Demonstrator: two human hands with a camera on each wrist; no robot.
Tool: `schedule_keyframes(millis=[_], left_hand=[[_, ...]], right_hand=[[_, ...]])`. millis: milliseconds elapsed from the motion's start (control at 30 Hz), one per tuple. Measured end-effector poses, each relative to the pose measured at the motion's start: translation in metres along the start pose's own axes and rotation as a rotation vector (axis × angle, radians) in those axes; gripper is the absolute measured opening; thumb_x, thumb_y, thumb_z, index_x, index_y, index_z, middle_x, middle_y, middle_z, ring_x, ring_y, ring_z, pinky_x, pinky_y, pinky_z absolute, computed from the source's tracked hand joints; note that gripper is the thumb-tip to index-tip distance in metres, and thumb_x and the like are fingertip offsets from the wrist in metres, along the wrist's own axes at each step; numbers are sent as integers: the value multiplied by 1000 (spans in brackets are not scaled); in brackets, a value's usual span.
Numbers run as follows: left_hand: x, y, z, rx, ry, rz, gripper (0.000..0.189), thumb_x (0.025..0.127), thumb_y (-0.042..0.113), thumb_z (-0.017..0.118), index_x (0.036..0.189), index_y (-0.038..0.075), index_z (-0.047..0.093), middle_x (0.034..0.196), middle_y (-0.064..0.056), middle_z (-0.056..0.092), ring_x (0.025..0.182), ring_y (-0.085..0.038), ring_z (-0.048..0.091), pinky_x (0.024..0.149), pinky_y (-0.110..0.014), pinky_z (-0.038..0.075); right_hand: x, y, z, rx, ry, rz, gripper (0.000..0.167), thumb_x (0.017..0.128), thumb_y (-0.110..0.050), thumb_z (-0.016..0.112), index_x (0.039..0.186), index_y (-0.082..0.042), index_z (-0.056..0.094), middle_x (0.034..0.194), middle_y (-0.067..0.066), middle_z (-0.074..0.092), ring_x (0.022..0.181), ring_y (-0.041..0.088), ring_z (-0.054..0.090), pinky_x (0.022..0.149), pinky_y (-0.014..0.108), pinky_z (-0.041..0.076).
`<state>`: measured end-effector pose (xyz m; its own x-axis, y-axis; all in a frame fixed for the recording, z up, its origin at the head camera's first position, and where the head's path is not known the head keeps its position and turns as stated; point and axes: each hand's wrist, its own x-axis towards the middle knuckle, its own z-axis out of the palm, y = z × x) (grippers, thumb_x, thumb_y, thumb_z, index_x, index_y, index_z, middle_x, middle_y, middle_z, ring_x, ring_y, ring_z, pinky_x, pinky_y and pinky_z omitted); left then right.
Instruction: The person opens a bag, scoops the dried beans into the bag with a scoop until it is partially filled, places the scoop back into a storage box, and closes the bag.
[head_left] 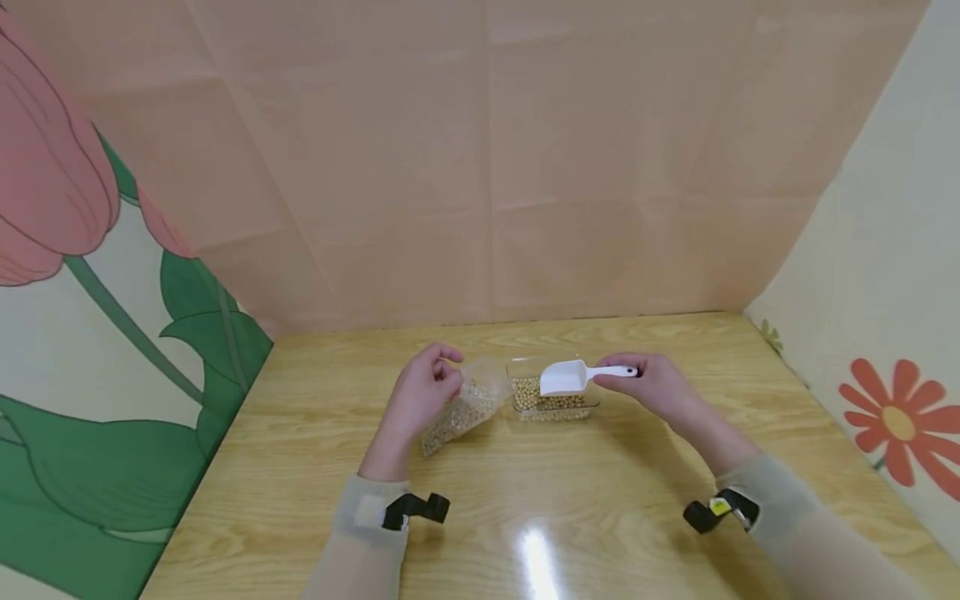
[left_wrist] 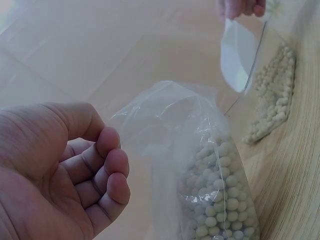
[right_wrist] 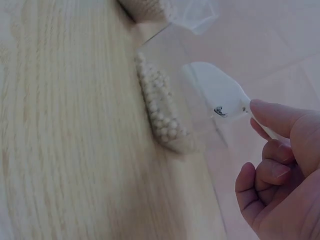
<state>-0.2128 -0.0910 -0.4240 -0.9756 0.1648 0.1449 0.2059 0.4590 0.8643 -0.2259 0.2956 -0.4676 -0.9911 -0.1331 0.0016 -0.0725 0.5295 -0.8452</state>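
Observation:
In the head view my right hand [head_left: 648, 383] pinches the handle of a white plastic scoop [head_left: 564, 378] between thumb and fingers. The scoop is over a clear rectangular container [head_left: 592, 408] partly filled with pale round beans [head_left: 528, 394]. My left hand [head_left: 427, 385] is at the mouth of a clear plastic bag [head_left: 468, 407], which leans beside the container with more of these beans inside. In the left wrist view the left fingers [left_wrist: 117, 165] are curled, and the bag's upper edge [left_wrist: 167, 90] runs to the fingertips, which pinch the film.
Both hands work over a light wooden table [head_left: 480, 500]. A pinkish-brown panel [head_left: 480, 167] rises behind it. Painted walls stand at both sides, with a tulip [head_left: 52, 150] on the left and a red flower [head_left: 898, 423] on the right.

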Motion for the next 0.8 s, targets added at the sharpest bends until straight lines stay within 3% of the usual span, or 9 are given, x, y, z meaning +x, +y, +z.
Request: schedule_keyframes(millis=[333, 567, 800], left_hand=[[0, 0, 0, 3, -5, 3, 30, 98, -1, 62, 126, 6, 69, 79, -4, 66, 68, -20, 59, 68, -36, 52], [0, 0, 0, 7, -11, -8, 30, 99, 0, 63, 127, 10, 69, 80, -5, 67, 68, -21, 59, 69, -36, 54], [-1, 0, 0, -19, -19, 11, 31, 99, -1, 61, 127, 9, 69, 79, -5, 65, 66, -21, 57, 69, -38, 54]], right_hand=[[4, 12, 3, -34, -54, 2, 47, 97, -45, 86, 129, -11, 81, 120, 7, 76, 95, 21, 58, 78, 32, 50], [8, 12, 5, -35, -111, 8, 45, 97, -44, 85, 129, -13, 81, 121, 7, 77, 101, 22, 64, 89, 43, 55], [9, 13, 8, -4, -163, -15, 38, 101, -36, 83, 128, -10, 80, 119, 8, 77, 101, 23, 67, 87, 44, 58]])
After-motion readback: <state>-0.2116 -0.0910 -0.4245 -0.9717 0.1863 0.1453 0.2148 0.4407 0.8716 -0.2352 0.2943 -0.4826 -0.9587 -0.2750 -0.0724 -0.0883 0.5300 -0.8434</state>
